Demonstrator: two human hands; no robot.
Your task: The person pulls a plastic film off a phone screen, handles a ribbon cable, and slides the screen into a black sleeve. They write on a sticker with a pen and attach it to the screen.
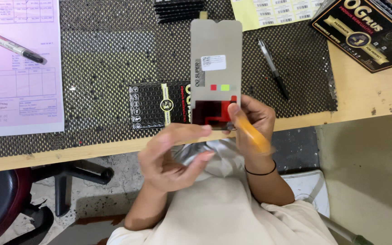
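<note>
Head view: my right grip (254, 119) pinches the phone screen panel (216, 68) by its lower edge, along with a blurred orange strip (252, 134). My left grip (174, 156) hangs released just below it, its fingertips hiding the panel's bottom corner.

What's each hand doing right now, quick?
Left hand: open, fingers curled loosely, holding nothing.
Right hand: closed on the bottom of the screen panel, with a blurred orange strip across it.

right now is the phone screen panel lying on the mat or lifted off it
Lifted. The right hand grips the panel by its lower edge, holding it above the mat; the left hand is beside it.
</note>
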